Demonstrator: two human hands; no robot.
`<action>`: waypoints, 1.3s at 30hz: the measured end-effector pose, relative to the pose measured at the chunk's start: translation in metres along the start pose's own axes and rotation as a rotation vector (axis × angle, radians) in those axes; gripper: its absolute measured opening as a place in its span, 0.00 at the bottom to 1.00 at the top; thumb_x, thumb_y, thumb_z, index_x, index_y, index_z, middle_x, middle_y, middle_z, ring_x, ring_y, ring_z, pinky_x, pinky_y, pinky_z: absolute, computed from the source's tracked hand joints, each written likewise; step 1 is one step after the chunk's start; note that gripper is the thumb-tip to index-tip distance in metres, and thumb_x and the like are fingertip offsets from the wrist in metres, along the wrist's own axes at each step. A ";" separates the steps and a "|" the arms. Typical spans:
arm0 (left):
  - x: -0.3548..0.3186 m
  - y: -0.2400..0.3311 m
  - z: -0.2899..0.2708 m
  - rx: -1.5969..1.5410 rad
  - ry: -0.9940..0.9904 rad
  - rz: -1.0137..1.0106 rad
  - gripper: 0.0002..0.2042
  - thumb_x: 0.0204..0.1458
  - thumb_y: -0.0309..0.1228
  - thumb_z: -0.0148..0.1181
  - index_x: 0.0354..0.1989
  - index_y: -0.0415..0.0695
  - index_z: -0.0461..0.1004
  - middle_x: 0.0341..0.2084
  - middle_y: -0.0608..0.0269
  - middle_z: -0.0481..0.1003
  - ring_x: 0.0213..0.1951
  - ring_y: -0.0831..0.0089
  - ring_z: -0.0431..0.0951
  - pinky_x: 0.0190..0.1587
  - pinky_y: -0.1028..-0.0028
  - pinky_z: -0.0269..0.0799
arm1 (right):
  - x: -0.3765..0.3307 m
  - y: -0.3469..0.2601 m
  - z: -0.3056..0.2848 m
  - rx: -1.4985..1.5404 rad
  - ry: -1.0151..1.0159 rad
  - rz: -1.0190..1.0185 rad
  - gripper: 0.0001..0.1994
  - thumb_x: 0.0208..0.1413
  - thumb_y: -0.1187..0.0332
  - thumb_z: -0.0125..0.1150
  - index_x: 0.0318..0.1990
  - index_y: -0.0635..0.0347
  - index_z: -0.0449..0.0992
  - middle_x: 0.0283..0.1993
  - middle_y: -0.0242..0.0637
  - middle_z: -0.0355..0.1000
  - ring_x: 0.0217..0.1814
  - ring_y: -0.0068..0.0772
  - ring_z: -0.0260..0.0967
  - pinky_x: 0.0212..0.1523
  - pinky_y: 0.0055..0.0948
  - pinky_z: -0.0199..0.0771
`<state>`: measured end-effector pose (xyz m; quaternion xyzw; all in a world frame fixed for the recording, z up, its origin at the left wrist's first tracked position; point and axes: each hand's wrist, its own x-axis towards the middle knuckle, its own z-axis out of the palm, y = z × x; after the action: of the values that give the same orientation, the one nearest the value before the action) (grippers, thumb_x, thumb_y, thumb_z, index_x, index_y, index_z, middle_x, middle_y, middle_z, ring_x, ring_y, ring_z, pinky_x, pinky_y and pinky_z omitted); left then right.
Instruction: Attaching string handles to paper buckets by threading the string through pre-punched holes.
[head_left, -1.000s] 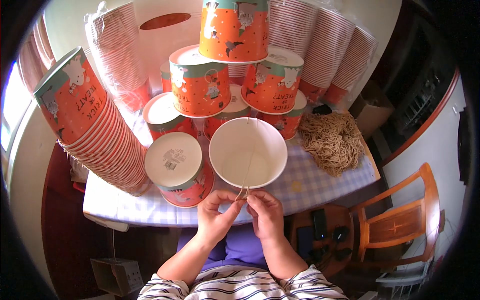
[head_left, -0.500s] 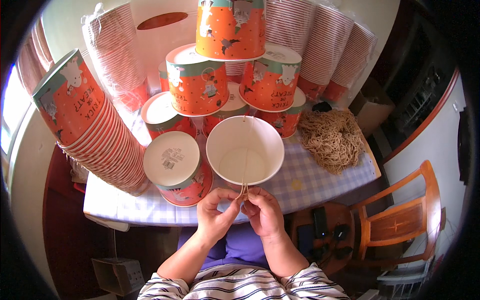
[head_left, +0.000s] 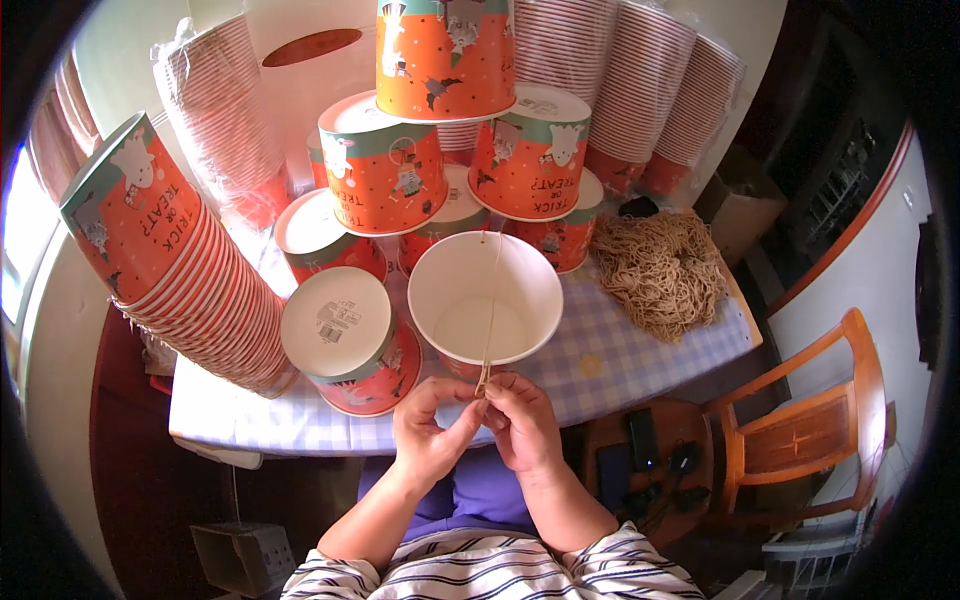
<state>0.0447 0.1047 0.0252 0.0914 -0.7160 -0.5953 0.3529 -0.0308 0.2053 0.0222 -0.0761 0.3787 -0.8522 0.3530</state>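
Observation:
A paper bucket (head_left: 455,310) stands upright at the table's front, its white inside facing me. A thin tan string (head_left: 495,285) runs from its far rim across the opening to the near rim. There my left hand (head_left: 435,425) and my right hand (head_left: 522,420) meet, fingertips closed on the string's looped end. Whether a knot lies between the fingers is hidden. Left of this bucket, an orange and green bucket (head_left: 350,335) rests upside down, printed base up. A tangled heap of tan strings (head_left: 660,275) lies on the table at the right.
Upside-down orange buckets (head_left: 385,175) form a pyramid behind. A tall nested stack (head_left: 205,270) leans at the left; plastic-wrapped stacks (head_left: 640,90) stand at the back. A checked cloth (head_left: 610,365) covers the table. A wooden chair (head_left: 800,430) and a stool with dark devices (head_left: 640,470) are at the right.
The view has shifted slightly. Both hands stay at the bucket's near rim, fingers still pinching the string, with a small change of the right fingers and the loop.

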 end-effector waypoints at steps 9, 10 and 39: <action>0.000 0.002 0.002 -0.028 0.034 -0.108 0.04 0.47 0.22 0.62 0.31 0.37 0.75 0.26 0.63 0.76 0.30 0.78 0.74 0.34 0.79 0.69 | 0.002 0.004 -0.005 0.030 0.024 -0.017 0.05 0.55 0.68 0.59 0.33 0.59 0.75 0.27 0.24 0.70 0.22 0.11 0.56 0.24 0.15 0.55; 0.000 0.001 0.002 -0.028 0.034 -0.108 0.04 0.47 0.22 0.62 0.31 0.37 0.75 0.26 0.63 0.76 0.30 0.78 0.74 0.34 0.79 0.69 | 0.002 0.005 -0.007 0.067 0.022 -0.030 0.06 0.56 0.68 0.57 0.35 0.61 0.75 0.28 0.25 0.71 0.22 0.12 0.56 0.24 0.16 0.55; 0.001 -0.014 0.004 -0.409 0.089 -0.294 0.04 0.52 0.22 0.59 0.34 0.35 0.73 0.28 0.67 0.76 0.29 0.85 0.71 0.33 0.84 0.67 | 0.002 -0.001 -0.005 -0.181 0.016 -0.093 0.08 0.54 0.68 0.61 0.40 0.60 0.77 0.30 0.24 0.72 0.23 0.09 0.54 0.24 0.13 0.51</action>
<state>0.0375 0.1038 0.0124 0.1476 -0.5435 -0.7680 0.3048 -0.0344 0.2076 0.0190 -0.1186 0.4531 -0.8304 0.3016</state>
